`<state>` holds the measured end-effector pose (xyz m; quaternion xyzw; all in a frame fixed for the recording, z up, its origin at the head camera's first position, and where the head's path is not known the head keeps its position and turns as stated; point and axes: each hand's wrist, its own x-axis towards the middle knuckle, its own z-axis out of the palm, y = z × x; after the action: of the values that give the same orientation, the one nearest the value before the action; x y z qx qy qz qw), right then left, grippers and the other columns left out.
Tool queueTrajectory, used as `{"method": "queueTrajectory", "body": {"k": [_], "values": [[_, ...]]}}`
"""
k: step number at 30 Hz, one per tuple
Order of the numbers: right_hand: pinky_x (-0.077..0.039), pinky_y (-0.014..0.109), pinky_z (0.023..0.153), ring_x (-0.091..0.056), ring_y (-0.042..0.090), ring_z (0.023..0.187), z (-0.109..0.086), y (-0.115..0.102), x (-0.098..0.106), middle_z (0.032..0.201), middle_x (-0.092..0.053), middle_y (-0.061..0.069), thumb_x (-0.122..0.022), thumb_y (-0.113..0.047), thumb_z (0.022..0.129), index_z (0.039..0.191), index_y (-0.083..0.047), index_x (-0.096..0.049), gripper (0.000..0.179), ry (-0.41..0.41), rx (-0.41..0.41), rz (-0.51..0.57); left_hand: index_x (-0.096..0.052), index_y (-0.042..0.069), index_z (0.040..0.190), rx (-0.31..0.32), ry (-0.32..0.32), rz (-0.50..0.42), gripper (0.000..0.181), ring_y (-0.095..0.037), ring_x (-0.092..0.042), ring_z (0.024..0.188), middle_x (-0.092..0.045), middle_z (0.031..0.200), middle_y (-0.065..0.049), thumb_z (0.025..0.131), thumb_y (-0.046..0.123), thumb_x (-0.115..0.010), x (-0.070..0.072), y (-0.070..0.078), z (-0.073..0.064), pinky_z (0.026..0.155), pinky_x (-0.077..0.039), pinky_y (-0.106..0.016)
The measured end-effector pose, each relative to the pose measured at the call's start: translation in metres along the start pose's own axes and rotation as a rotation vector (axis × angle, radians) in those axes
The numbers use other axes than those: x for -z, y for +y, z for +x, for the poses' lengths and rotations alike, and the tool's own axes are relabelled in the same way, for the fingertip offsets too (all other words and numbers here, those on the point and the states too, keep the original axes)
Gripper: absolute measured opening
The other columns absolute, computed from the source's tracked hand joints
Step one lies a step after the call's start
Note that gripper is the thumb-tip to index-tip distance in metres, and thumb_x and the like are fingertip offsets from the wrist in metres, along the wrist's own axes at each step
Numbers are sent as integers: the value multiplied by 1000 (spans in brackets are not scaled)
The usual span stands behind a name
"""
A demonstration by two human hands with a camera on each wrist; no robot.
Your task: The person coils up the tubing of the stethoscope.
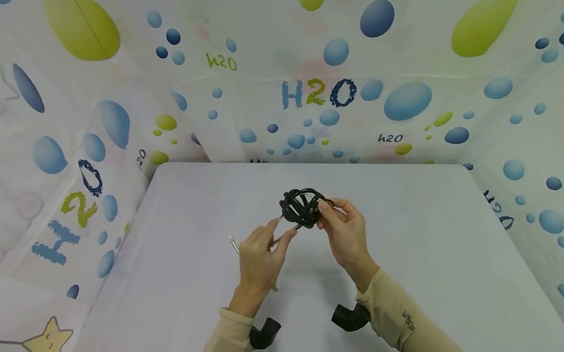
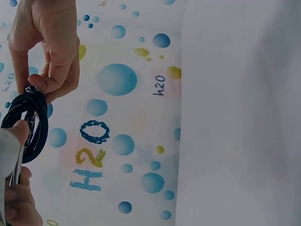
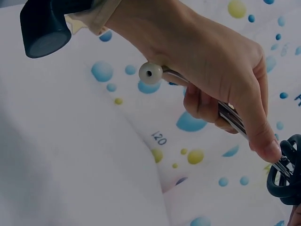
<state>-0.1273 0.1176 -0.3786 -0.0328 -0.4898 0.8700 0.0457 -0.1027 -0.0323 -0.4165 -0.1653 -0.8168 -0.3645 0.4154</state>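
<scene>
A stethoscope is held up above the table, its black tubing (image 1: 301, 208) wound into a looped bundle. My left hand (image 1: 261, 260) grips its metal ear tubes (image 3: 231, 117) just left of the bundle, thumb extended along them. One cream eartip (image 3: 156, 78) sticks out behind that hand; a second pale tip (image 1: 275, 288) shows below it. On the bundle's other side, my right hand (image 1: 346, 233) pinches the tubing between thumb and fingers. In the left wrist view, the right hand (image 2: 49, 40) reaches down to the coil's top. No chest piece can be made out.
The white table (image 1: 419, 253) spreads beneath both hands. Behind and beside it hang sheets printed with blue and green drops (image 1: 407, 100). A black wrist camera mount sits at each cuff, the left one (image 1: 265, 334) and the right one (image 1: 350, 317).
</scene>
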Motion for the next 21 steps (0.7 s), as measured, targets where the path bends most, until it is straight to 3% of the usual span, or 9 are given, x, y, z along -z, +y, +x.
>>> {"method": "queueTrajectory", "body": {"k": [4, 9, 13, 17, 21], "values": [[-45, 18, 54, -52, 9, 53, 1, 2, 1, 72, -63, 1, -57, 9, 88, 93, -3, -51, 14, 33, -3, -27, -68, -12, 91, 4, -15, 2, 37, -11, -41, 42, -48, 51, -6, 67, 11, -84, -1, 0, -1, 39, -34, -16], [-45, 19, 52, -52, 10, 51, 1, 7, 2, 75, -65, 2, -61, 10, 85, 87, -4, -56, 15, 67, 118, -70, -69, -12, 90, 15, -41, 15, 36, -11, -41, 43, -50, 52, -6, 68, 13, -84, -2, 1, -1, 40, -35, -17], [-45, 18, 50, -56, 9, 56, 3, 15, 7, 78, -64, 2, -64, 10, 83, 90, -4, -61, 16, 28, 249, -66, -69, -11, 90, 30, -43, 16, 35, -9, -37, 44, -48, 51, -5, 69, 13, -83, -3, 4, -1, 40, -33, -16], [-45, 18, 49, -60, 8, 64, 7, 19, 13, 81, -64, 1, -66, 11, 82, 96, 14, -60, 16, -36, 377, -106, -69, -10, 90, 42, -49, 8, 34, -9, -38, 45, -48, 51, -5, 70, 14, -83, -3, 6, 0, 40, -33, -17], [-47, 19, 50, -60, 8, 61, 10, 18, 17, 81, -63, 1, -69, 8, 80, 97, 22, -52, 27, -88, 402, -182, -69, -10, 90, 38, -57, 15, 34, -9, -39, 45, -48, 51, -4, 70, 14, -83, -4, 5, 0, 40, -34, -17]]}}
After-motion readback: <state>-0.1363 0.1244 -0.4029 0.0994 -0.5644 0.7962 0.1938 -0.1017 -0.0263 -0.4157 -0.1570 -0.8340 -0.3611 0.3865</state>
